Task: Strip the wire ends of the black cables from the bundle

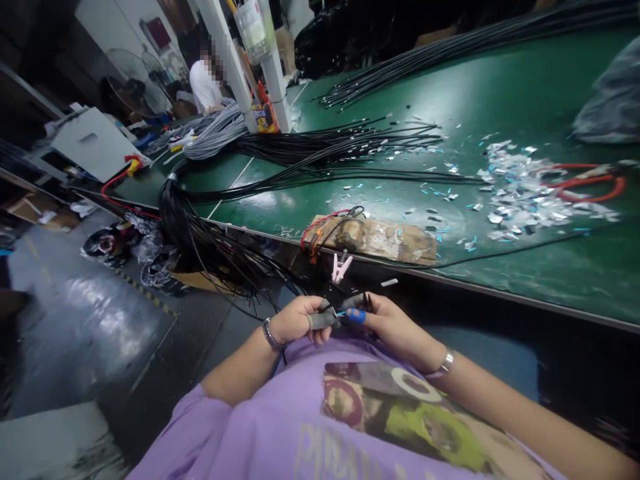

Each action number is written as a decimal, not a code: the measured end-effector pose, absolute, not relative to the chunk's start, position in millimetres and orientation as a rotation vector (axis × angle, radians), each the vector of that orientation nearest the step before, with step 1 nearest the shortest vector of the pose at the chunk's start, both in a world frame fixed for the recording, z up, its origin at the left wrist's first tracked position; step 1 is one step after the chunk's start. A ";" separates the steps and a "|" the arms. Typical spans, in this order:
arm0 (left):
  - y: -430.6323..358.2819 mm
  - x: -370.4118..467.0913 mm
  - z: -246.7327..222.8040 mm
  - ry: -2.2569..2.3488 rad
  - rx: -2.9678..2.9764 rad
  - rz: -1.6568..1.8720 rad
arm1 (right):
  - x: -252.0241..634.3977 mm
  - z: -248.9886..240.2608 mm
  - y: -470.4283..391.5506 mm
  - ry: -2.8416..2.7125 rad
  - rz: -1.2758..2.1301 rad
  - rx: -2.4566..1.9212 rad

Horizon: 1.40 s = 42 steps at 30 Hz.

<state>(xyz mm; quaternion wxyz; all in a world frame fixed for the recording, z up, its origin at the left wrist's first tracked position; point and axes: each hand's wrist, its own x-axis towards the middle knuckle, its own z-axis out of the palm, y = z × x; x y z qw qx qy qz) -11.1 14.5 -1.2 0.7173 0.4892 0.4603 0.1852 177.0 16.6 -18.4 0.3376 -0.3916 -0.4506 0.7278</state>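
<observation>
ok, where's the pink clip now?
Near the centre of the head view: the pink clip is at the near edge of the bench, just below the wooden block and above the left hand and right hand.

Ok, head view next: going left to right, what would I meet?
White box-shaped unit → bundle of thin grey cables → purple-shirted person's left grip → their right grip with blue-wrapped thumb → dense heap of silver foil-like scraps.
</observation>
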 end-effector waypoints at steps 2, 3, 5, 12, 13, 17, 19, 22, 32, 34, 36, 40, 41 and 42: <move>13.8 -12.4 -1.6 1.011 1.074 0.386 | 175.7 -18.9 16.5 -1.143 1.932 -1.028; 13.4 -12.6 -1.5 1.008 1.070 0.384 | 174.9 -18.4 16.7 -1.147 1.938 -1.038; 13.1 -12.1 -0.8 1.005 1.069 0.393 | 173.5 -16.2 17.0 -1.189 1.919 -1.057; 13.8 -7.1 2.6 1.081 1.121 0.428 | 175.6 -13.6 16.7 -1.275 1.769 -1.095; 13.9 -6.7 2.7 1.088 1.124 0.422 | 176.3 -14.6 16.8 -1.265 1.763 -1.109; 13.8 -6.4 2.4 1.097 1.141 0.411 | 176.6 -17.2 16.6 -1.254 1.788 -1.161; 13.6 -6.7 2.3 1.099 1.146 0.413 | 175.4 -16.7 16.2 -1.243 1.806 -1.163; 12.8 -6.6 1.9 1.108 1.148 0.414 | 172.6 -15.9 16.0 -1.284 1.777 -1.148; 11.4 -2.7 2.3 1.230 1.195 0.450 | 180.6 -16.0 16.4 -1.770 1.113 -1.196; 11.4 -2.9 0.6 1.243 1.213 0.444 | 184.0 -13.7 15.1 -1.932 0.991 -1.157; 10.7 -3.1 -2.4 1.257 1.263 0.436 | 185.3 -11.6 14.4 -2.116 0.874 -1.150; 7.4 -2.7 -5.0 1.307 1.496 0.438 | 182.6 -6.8 14.2 -2.387 0.680 -1.210; 6.4 -2.4 -4.1 1.329 1.593 0.429 | 181.7 -5.5 14.3 -2.419 0.658 -1.209; 5.5 -2.0 -2.6 1.352 1.696 0.409 | 181.1 -4.1 14.6 -2.434 0.651 -1.203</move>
